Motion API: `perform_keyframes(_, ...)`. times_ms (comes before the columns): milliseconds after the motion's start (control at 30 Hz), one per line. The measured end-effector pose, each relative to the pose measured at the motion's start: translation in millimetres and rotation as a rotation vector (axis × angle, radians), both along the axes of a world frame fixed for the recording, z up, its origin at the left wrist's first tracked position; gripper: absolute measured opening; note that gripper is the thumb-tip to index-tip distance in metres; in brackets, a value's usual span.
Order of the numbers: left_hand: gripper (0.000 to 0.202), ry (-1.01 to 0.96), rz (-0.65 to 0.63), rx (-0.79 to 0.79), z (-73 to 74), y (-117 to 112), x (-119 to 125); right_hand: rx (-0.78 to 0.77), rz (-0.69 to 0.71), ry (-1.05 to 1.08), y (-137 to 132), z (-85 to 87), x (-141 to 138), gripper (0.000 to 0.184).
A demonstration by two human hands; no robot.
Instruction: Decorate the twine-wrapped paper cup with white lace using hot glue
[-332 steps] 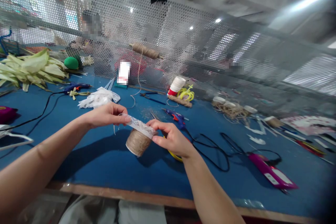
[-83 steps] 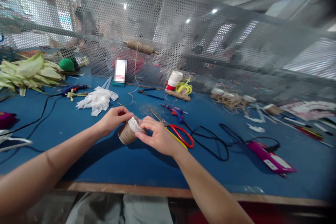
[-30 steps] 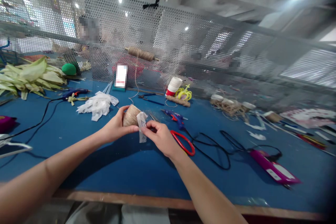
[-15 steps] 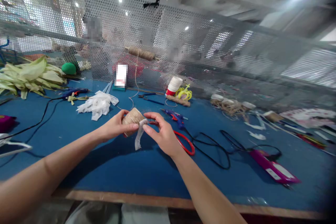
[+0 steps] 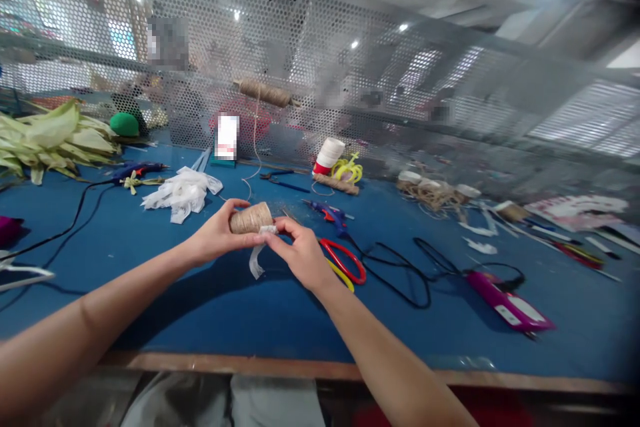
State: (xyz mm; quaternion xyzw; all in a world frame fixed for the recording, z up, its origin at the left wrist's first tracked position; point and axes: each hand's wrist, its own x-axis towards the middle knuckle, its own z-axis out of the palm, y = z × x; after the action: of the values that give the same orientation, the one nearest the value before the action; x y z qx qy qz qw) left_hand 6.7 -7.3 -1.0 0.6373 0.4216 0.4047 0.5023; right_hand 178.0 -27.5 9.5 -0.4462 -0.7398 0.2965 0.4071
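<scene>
worktop (image 5: 210, 320): blue
cylinder (image 5: 251, 217): tan, twine-wound, behind front edge (image 5: 235, 365)
lace (image 5: 256, 263): white
left hand (image 5: 219, 235): clasping cylinder
right hand (image 5: 301, 250): pinching lace

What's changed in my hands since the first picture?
Your left hand went from pinching the lace to gripping the twine-wrapped roll, now higher in view and nearer level. Your right hand still holds the lace, its loose end dangling. The white pile and purple device stayed put.

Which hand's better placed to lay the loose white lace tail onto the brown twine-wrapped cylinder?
Probably the right hand: its thumb and fingers are at the white lace strip, whose loose tail hangs below. The left hand grips the brown twine-wrapped cylinder, so it seems better suited to steadying.
</scene>
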Motion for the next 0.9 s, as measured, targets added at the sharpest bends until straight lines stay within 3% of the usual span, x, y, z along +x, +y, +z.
perform_keyframes(133,0.060,0.105,-0.010,0.027,-1.5,3,-3,-0.026,-0.006,0.092,10,13.5,18,0.025)
perform_keyframes(233,0.059,0.145,-0.002,0.019,1.0,4,-5,0.018,-0.280,0.195,36,27.3,54,0.036)
perform_keyframes(333,0.058,0.220,0.023,0.098,3.3,3,-7,-0.026,-0.677,-0.162,68,32.2,96,0.041)
perform_keyframes(400,0.057,0.258,0.011,0.131,3.8,2,-8,-0.108,-0.752,-0.273,84,27.3,117,0.029)
perform_keyframes(500,0.057,0.254,-0.020,0.132,4.3,2,-9,-0.251,-0.765,-0.387,99,10.3,130,0.020)
perform_keyframes(667,0.057,0.221,-0.042,0.127,6.4,4,-10,-0.383,-0.728,-0.390,102,-10.0,122,0.023)
perform_keyframes(833,0.059,0.246,-0.049,0.145,6.1,6,-12,-0.335,-0.589,-0.168,79,11.9,108,0.004)
perform_keyframes(900,0.059,0.249,-0.048,0.141,6.6,7,-13,-0.300,-0.516,-0.065,64,24.8,101,0.005)
